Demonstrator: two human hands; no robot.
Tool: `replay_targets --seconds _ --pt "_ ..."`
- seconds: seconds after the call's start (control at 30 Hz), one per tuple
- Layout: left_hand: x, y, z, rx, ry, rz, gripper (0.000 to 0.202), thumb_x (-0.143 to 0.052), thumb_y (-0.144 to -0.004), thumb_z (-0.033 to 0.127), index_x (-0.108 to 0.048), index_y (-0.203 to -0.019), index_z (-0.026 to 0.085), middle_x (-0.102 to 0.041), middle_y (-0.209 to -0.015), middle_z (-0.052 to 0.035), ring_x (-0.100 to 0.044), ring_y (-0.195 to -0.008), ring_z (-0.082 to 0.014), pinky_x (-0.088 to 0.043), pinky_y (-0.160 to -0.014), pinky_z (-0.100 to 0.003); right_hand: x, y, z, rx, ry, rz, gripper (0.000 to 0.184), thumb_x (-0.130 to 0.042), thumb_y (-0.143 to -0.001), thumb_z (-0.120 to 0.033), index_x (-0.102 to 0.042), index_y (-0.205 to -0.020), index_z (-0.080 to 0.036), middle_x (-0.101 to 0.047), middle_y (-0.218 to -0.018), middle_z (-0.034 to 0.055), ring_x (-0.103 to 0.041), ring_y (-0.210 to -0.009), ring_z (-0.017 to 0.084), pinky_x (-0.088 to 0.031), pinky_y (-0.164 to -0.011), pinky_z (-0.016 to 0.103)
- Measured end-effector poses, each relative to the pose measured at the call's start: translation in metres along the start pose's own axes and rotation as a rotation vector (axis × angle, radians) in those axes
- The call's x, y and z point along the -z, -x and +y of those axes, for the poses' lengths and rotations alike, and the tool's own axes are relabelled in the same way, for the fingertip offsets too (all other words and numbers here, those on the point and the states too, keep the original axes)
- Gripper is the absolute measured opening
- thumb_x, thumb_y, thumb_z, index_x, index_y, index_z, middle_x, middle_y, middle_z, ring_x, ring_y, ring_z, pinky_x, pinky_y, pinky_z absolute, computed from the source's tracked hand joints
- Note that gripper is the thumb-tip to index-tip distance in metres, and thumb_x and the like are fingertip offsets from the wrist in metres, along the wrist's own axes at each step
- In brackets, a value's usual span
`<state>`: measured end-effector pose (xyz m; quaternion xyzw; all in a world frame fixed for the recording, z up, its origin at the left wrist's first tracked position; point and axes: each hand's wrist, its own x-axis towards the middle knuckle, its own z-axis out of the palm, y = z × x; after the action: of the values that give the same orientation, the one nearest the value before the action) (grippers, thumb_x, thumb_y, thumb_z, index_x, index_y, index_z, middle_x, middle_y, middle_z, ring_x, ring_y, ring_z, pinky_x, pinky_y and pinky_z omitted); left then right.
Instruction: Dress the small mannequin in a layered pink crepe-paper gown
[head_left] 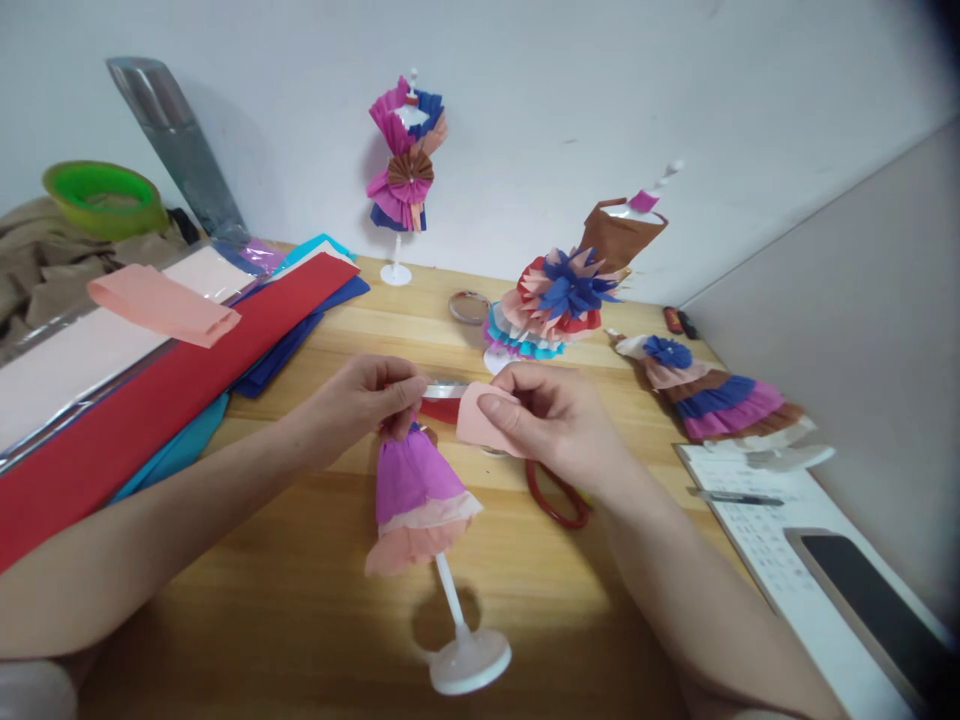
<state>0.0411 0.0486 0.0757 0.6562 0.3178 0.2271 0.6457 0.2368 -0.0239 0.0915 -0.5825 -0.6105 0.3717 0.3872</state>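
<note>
My left hand (379, 395) is closed, its thumb and finger pinching one end of a thin pale strip (446, 391) that looks like tape. The strip's other end meets a piece of light pink paper (474, 418), pinched by my right hand (551, 415). Just below my left hand is a small dress-form stand (469, 660), tilted, in a purple and pink paper skirt (420, 485). Its upper part is hidden by my left hand; I cannot tell whether the fingers grip it. Behind the strip shows a red shape (441, 409), and a red loop handle (559, 500) lies by my right wrist.
Red paper (187, 390) and other coloured sheets lie at left, near a green tape roll (105, 195) and a bottle (176, 140). Dressed forms stand at the back (409, 180) and right (574, 285); another dress form (720, 395) lies near a pen (739, 497) and phone (870, 600).
</note>
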Motion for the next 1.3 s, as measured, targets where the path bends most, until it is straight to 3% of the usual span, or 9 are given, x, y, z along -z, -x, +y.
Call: replay_targets --seconds 0.23,0.5,0.93,1.0,1.07,1.17,1.3 --pt "-0.002 -0.001 -0.002 0.014 -0.044 0.024 0.027 -0.055 -0.081 0.034 -0.051 -0.061 0.015 -0.051 -0.044 0.0043 -0.040 -0.040 -0.0048 -0.029 -0.044 -0.019 -0.004 -0.003 0.008 0.031 0.098 0.008 0.032 -0.057 -0.079 -0.042 -0.047 -0.059 -0.020 -0.038 -0.052 -0.0039 -0.032 -0.050 0.009 -0.023 -0.047 0.025" --pt "-0.003 -0.003 -0.004 0.042 -0.022 0.023 0.027 -0.058 -0.079 0.037 -0.052 -0.062 0.016 -0.051 -0.045 0.0041 -0.041 -0.041 -0.0059 -0.031 -0.044 -0.019 -0.005 -0.001 0.009 0.109 0.246 0.014 0.026 -0.057 -0.082 -0.032 -0.049 -0.061 -0.019 -0.041 -0.054 -0.0034 -0.035 -0.052 0.009 -0.027 -0.048 0.025" --pt "0.002 -0.002 -0.003 0.032 0.055 0.037 0.032 -0.060 -0.081 0.035 -0.052 -0.059 0.015 -0.053 -0.047 0.0020 -0.042 -0.043 -0.0054 -0.030 -0.045 -0.019 0.007 0.000 0.000 0.153 0.161 0.110 0.018 -0.060 -0.079 -0.023 -0.054 -0.063 -0.019 -0.048 -0.057 -0.0032 -0.041 -0.053 0.010 -0.030 -0.050 0.025" --pt "0.002 -0.002 -0.002 0.042 0.055 0.037 0.031 -0.061 -0.081 0.035 -0.052 -0.059 0.014 -0.053 -0.047 0.0018 -0.043 -0.043 -0.0055 -0.031 -0.045 -0.019 0.008 0.001 0.000 0.186 0.163 0.173 0.017 -0.061 -0.079 -0.022 -0.056 -0.064 -0.019 -0.051 -0.058 -0.0026 -0.044 -0.054 0.011 -0.033 -0.051 0.026" --pt "0.001 -0.001 -0.001 0.056 0.060 0.037 0.030 -0.061 -0.081 0.034 -0.054 -0.060 0.014 -0.054 -0.047 0.0018 -0.043 -0.043 -0.0058 -0.031 -0.045 -0.019 0.007 0.003 0.001 0.287 0.213 0.346 0.012 -0.060 -0.081 -0.021 -0.060 -0.069 -0.020 -0.057 -0.064 -0.0003 -0.052 -0.060 0.014 -0.040 -0.056 0.029" --pt "-0.001 0.000 0.000 0.064 0.070 0.021 0.030 -0.062 -0.080 0.035 -0.054 -0.061 0.014 -0.054 -0.047 0.0019 -0.043 -0.043 -0.0061 -0.032 -0.045 -0.019 0.003 0.007 0.005 0.584 0.401 0.647 0.006 -0.061 -0.082 -0.019 -0.065 -0.083 -0.024 -0.066 -0.083 0.0053 -0.061 -0.079 0.021 -0.048 -0.071 0.037" --pt "-0.004 0.001 0.002 0.062 0.092 -0.013 0.032 -0.063 -0.080 0.038 -0.055 -0.060 0.014 -0.052 -0.047 0.0025 -0.042 -0.043 -0.0060 -0.032 -0.044 -0.019 -0.007 0.011 0.012 0.947 0.696 0.618 0.023 -0.066 -0.076 -0.009 -0.066 -0.092 -0.026 -0.069 -0.094 0.0062 -0.063 -0.080 0.021 -0.050 -0.069 0.037"
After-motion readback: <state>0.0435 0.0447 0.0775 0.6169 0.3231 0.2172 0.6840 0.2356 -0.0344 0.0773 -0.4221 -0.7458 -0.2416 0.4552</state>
